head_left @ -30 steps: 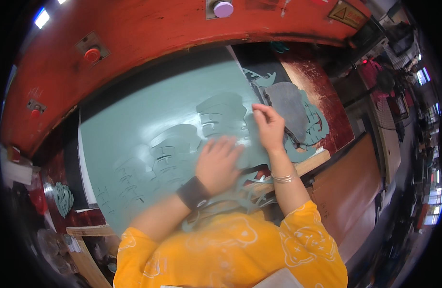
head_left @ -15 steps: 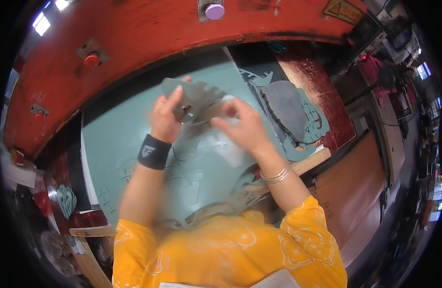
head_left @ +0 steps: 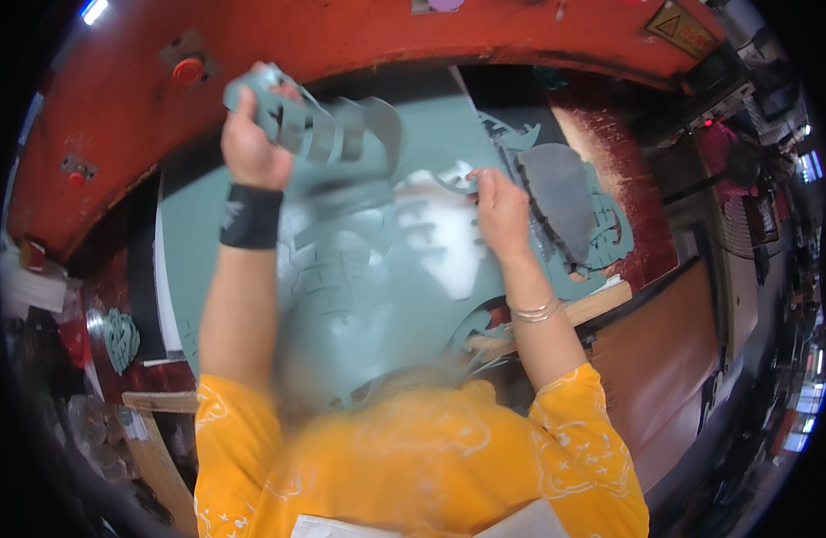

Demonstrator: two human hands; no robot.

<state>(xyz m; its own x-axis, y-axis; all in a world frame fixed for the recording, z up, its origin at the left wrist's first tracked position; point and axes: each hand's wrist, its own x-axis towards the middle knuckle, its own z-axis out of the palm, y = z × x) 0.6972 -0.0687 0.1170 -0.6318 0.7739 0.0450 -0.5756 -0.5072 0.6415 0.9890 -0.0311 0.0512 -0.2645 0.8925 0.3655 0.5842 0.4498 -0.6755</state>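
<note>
Red machinery (head_left: 359, 36) stands behind a green sheet (head_left: 386, 305). The left hand (head_left: 254, 151) grips a slotted green cutout (head_left: 293, 128); the right hand (head_left: 503, 213) pinches a thin green strip (head_left: 452, 184).

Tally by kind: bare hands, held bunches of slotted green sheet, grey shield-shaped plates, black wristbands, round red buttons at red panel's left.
Bare hands: 2
Held bunch of slotted green sheet: 1
Grey shield-shaped plate: 1
Black wristband: 1
Round red buttons: 2
Total: 7
</note>
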